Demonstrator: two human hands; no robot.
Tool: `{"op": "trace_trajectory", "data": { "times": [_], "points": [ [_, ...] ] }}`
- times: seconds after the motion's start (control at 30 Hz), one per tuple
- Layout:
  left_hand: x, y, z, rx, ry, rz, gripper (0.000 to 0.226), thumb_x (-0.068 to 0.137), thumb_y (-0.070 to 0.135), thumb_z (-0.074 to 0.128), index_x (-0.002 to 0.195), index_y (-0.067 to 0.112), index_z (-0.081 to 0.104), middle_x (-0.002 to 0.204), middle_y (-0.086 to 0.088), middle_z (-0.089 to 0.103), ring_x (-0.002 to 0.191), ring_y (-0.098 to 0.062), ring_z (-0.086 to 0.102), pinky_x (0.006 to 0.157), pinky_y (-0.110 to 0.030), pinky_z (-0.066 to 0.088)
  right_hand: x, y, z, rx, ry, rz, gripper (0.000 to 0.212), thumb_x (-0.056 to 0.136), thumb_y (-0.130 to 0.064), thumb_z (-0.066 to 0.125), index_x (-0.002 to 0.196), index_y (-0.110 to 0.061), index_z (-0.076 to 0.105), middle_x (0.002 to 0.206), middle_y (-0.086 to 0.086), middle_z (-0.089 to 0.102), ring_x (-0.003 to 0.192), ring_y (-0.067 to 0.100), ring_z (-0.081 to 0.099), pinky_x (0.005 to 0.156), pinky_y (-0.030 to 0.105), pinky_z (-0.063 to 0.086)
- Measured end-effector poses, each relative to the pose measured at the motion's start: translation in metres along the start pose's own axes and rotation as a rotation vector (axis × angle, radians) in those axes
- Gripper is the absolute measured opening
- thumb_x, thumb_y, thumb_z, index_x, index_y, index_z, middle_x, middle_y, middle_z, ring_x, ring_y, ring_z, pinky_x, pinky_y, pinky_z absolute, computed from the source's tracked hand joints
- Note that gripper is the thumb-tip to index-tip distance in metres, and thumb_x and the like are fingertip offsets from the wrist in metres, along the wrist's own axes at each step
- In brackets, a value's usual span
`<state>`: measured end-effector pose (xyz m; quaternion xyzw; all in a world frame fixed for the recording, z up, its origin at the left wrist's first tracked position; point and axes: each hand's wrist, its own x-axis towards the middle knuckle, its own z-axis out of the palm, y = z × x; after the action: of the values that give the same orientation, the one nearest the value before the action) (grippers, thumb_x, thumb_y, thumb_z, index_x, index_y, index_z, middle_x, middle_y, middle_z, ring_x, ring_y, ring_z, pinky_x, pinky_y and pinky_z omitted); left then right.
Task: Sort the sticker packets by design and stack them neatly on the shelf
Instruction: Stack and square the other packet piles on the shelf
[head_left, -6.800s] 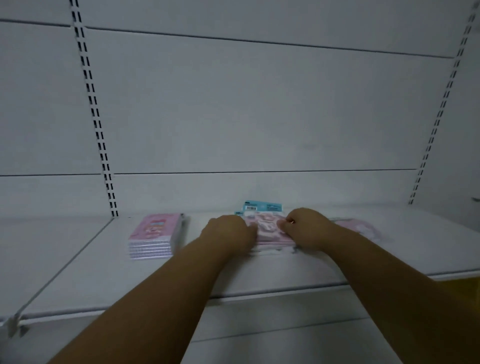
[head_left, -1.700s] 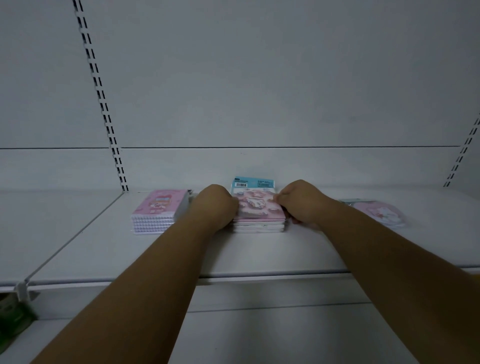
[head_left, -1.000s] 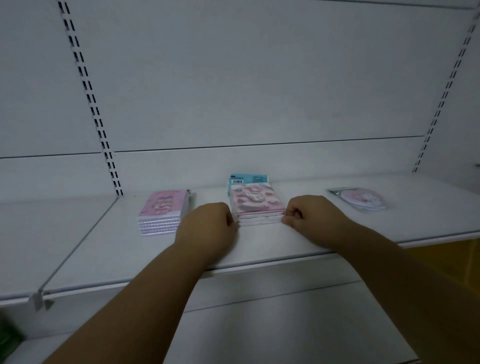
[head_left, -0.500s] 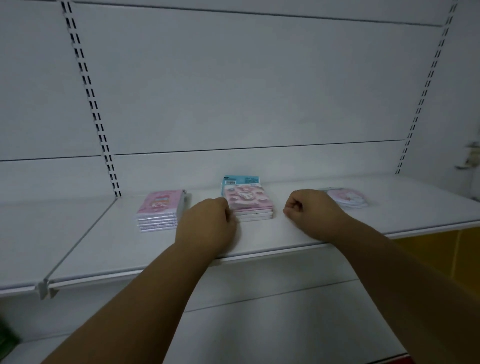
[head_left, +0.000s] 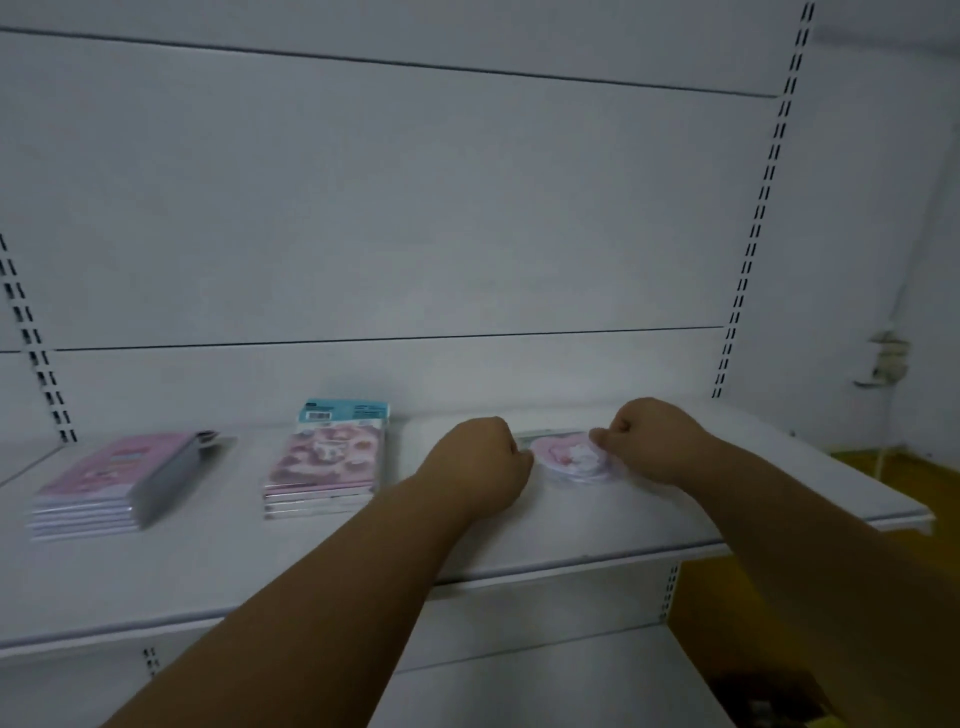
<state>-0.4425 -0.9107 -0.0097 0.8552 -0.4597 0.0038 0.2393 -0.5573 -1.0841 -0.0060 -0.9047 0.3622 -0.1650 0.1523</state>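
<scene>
The left hand (head_left: 480, 460) is curled into a fist, knuckles against the left edge of the round pink-and-white sticker packet pile (head_left: 569, 460). The right hand (head_left: 647, 441) is curled narrow and pinches the pile's right edge. The pile lies flat on the white metal shelf (head_left: 519, 540).

Step in hand: squaring the third design group. To the left stand the pink rectangular packet stack with the blue header card (head_left: 327, 467) and, furthest left, the pale pink rectangular packet stack (head_left: 111, 486), both apparently aligned.

Next move: press inward evenly, then release.

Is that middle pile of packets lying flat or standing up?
Lying flat: the middle pile rests on the shelf, printed faces upward, edges layered.
</scene>
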Motion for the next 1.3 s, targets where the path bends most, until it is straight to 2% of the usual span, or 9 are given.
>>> {"op": "trace_trajectory", "data": {
  "times": [0.1,0.17,0.27,0.4,0.63,0.8,1.0,1.13,1.3],
  "points": [
    [0.022,0.011,0.017,0.116,-0.059,-0.116,0.046,0.1,0.043,0.042,0.113,0.005,0.065,0.115,-0.014,0.065,0.106,-0.029,0.06,0.088,-0.033,0.044,0.013,0.01,0.012,-0.049,-0.034,-0.015,0.043,0.091,-0.046,0.055,0.062,-0.015,0.047,0.061,-0.001,0.04,0.058,0.014,0.044,0.054,0.024,0.031],
    [0.03,0.016,0.027,0.13,-0.052,-0.158,0.041,0.098,0.041,0.046,0.111,0.007,0.065,0.115,-0.013,0.066,0.106,-0.028,0.06,0.089,-0.032,0.045,0.016,0.014,0.013,-0.058,-0.031,-0.036,0.043,0.091,-0.043,0.057,0.059,-0.019,0.039,0.06,-0.003,0.036,0.055,0.011,0.038,0.049,0.024,0.025],
    [0.035,0.024,0.036,0.091,-0.027,-0.208,0.027,0.093,0.033,0.054,0.097,0.009,0.066,0.107,-0.013,0.068,0.097,-0.028,0.063,0.079,-0.03,0.044,0.02,0.016,0.011,-0.051,-0.047,-0.059,0.035,0.088,-0.034,0.061,0.064,-0.015,0.045,0.063,-0.001,0.042,0.062,0.015,0.046,0.052,0.025,0.029],
    [0.035,0.029,0.038,0.052,-0.021,-0.263,0.028,0.094,0.025,0.054,0.106,0.003,0.067,0.111,-0.016,0.067,0.105,-0.029,0.063,0.086,-0.031,0.047,0.025,0.014,0.013,0.023,-0.096,-0.072,0.034,0.084,-0.025,0.065,0.059,-0.013,0.044,0.061,0.002,0.043,0.054,0.011,0.04,0.049,0.025,0.029],
    [0.017,0.023,0.024,0.109,-0.028,-0.221,0.034,0.099,0.03,0.05,0.111,0.003,0.067,0.114,-0.015,0.067,0.103,-0.027,0.061,0.088,-0.031,0.044,0.016,0.009,0.02,0.101,-0.028,-0.127,0.041,0.083,-0.036,0.069,0.058,-0.009,0.053,0.056,0.007,0.047,0.053,0.016,0.045,0.051,0.027,0.032],
    [-0.009,0.016,0.018,0.172,0.09,-0.182,0.035,0.095,0.046,0.05,0.106,0.016,0.064,0.096,-0.003,0.064,0.083,-0.018,0.058,0.072,-0.026,0.042,-0.001,0.015,0.014,0.034,-0.004,-0.201,0.049,0.086,-0.048,0.062,0.076,-0.001,0.072,0.081,0.021,0.069,0.074,0.03,0.066,0.068,0.034,0.051],
    [-0.015,0.016,0.021,0.256,0.131,-0.117,0.023,0.095,0.037,0.052,0.077,0.022,0.049,0.068,0.005,0.043,0.072,-0.018,0.051,0.066,-0.026,0.037,-0.019,0.016,0.009,0.014,-0.045,-0.295,0.044,0.085,-0.047,0.066,0.075,-0.004,0.07,0.078,0.014,0.067,0.07,0.023,0.06,0.058,0.026,0.039],
    [-0.017,0.005,0.017,0.258,0.128,-0.123,0.023,0.095,0.041,0.052,0.082,0.022,0.055,0.069,0.005,0.045,0.071,-0.016,0.05,0.064,-0.027,0.037,-0.023,0.004,0.017,0.028,-0.007,-0.326,0.039,0.084,-0.044,0.068,0.072,-0.006,0.069,0.076,0.01,0.064,0.067,0.016,0.053,0.055,0.019,0.033],
    [-0.021,-0.01,0.01,0.304,0.112,-0.144,0.03,0.094,0.042,0.052,0.094,0.016,0.066,0.079,-0.001,0.056,0.073,-0.018,0.054,0.065,-0.028,0.041,-0.027,-0.009,0.023,0.007,-0.006,-0.347,0.04,0.084,-0.045,0.068,0.077,-0.006,0.071,0.08,0.01,0.066,0.076,0.02,0.059,0.063,0.027,0.037]
  ]
}}
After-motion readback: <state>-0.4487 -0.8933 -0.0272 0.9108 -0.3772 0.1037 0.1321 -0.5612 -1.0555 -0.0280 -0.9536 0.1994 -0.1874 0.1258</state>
